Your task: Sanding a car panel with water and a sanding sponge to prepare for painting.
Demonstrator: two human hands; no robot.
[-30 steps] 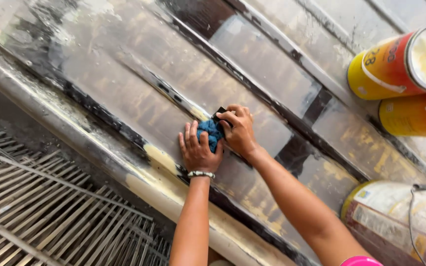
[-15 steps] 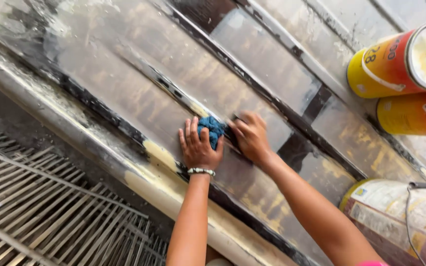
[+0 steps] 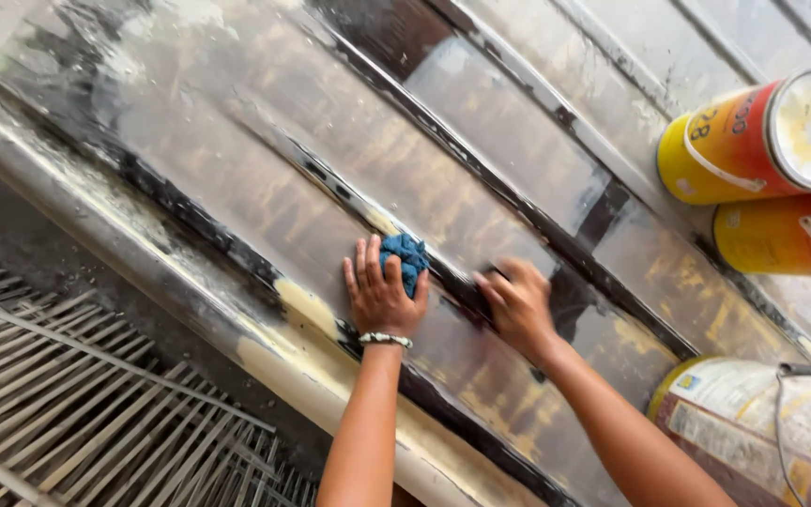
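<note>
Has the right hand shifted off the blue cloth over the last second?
Yes. The right hand has slid away from the blue cloth, along the dark groove toward the paint cans. The left hand stays pressed on the cloth.

Soft, even daylight; faint sheen on the panel (image 3: 265,178) left of the hands; right hand (image 3: 516,305) slightly motion-blurred.
</note>
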